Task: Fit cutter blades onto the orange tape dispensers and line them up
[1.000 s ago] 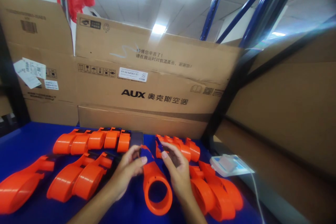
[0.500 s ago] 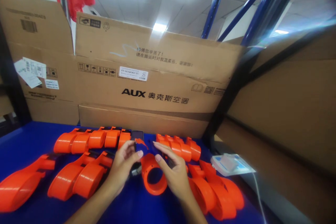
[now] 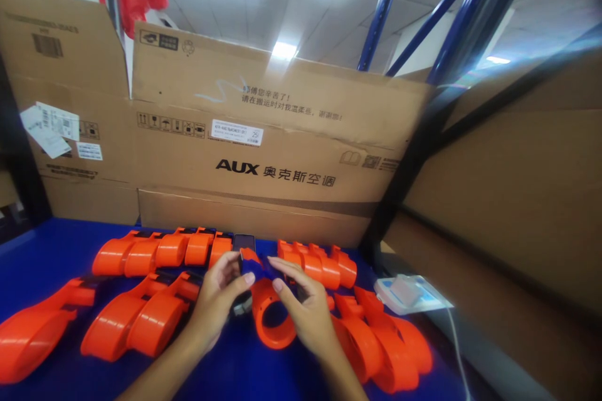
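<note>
Between my hands is an orange plastic part with a round open ring (image 3: 276,337) at its lower end. A dark blue strip (image 3: 263,269), blurred, lies across its upper end. My left hand (image 3: 219,297) is closed on the upper end, thumb on the blue strip and fingers curled behind. My right hand (image 3: 308,310) pinches the strip's right side, its thumb beside the ring. Behind my left fingers stands a small dark-screened device (image 3: 244,242). A greyish object (image 3: 242,306) is partly hidden under my left hand.
Rows of similar orange parts lie on the blue table (image 3: 226,376), left (image 3: 157,326) and right (image 3: 395,357). A white box (image 3: 414,294) with a cable stands at the right edge. Cardboard (image 3: 277,156) walls the back; a dark post (image 3: 395,182) rises right.
The view has shifted slightly, so everything sits a little further left. Both hands keep nearly the same hold on the orange part and the blue strip.
</note>
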Tool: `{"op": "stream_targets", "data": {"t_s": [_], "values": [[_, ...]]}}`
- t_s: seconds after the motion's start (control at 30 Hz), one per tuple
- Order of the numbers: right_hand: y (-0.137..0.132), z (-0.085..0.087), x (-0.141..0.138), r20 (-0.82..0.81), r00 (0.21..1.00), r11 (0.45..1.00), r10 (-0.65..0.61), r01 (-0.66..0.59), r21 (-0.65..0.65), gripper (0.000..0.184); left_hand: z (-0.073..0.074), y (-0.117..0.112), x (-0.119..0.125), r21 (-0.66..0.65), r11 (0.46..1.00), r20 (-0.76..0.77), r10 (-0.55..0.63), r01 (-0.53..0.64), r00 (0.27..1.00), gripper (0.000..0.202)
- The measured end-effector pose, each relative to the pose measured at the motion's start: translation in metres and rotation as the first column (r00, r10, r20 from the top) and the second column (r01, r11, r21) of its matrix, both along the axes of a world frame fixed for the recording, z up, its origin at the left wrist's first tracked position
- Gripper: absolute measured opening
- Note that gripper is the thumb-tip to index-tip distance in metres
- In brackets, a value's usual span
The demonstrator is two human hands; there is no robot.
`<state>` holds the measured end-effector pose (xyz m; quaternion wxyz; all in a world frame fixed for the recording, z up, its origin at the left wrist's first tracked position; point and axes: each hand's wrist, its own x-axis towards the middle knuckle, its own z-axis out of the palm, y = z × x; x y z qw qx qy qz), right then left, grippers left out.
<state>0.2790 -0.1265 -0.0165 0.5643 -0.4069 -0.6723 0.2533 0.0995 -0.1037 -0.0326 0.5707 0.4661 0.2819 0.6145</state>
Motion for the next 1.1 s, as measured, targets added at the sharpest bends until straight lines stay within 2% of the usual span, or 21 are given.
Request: {"op": "stream_targets", "data": {"t_s": [0.1, 0.27, 0.4, 0.53, 0.63, 0.8, 0.93, 1.1], "values": [[0.0, -0.002, 0.0, -0.01, 1.0, 0.999, 0.02, -0.02, -0.031, 0.033, 0.0, -0.001, -0.001, 0.017, 1.0, 0.043, -0.018, 0.017, 0.999, 0.042], [-0.002, -0.004, -0.001, -0.015, 1.0, 1.0, 0.019, -0.02, -0.004, 0.049, 0.0, -0.002, -0.004, 0.058, 0.996, 0.111, -0.068, 0.062, 0.991, 0.047], [-0.004, -0.003, 0.0, 0.115, 0.993, 0.999, 0.005, -0.01, 0.041, 0.049, -0.003, -0.003, -0.006, 0.036, 0.995, 0.154, -0.099, 0.095, 0.983, 0.052], [-0.006, -0.005, 0.001, 0.259, 0.959, 0.984, -0.117, 0.076, 0.163, 0.059, -0.005, -0.003, -0.007, 0.036, 0.99, 0.142, -0.142, 0.138, 0.98, 0.053], [-0.006, -0.007, 0.002, 0.365, 0.907, 0.951, -0.211, 0.104, 0.292, 0.071, -0.003, -0.001, -0.008, 0.081, 0.993, 0.047, -0.085, 0.081, 0.995, 0.055], [-0.004, -0.01, 0.004, 0.457, 0.827, 0.88, -0.327, 0.09, 0.467, 0.073, 0.003, 0.002, -0.01, 0.122, 0.992, -0.154, 0.039, -0.02, 0.987, 0.051], [-0.003, -0.011, 0.004, 0.487, 0.798, 0.861, -0.356, 0.077, 0.503, 0.071, 0.003, 0.002, -0.009, 0.139, 0.983, -0.174, 0.145, -0.121, 0.974, 0.043], [-0.003, -0.012, 0.004, 0.485, 0.801, 0.858, -0.352, 0.068, 0.509, 0.072, 0.003, 0.0, -0.009, 0.163, 0.974, -0.2, 0.187, -0.156, 0.962, 0.041]]}}
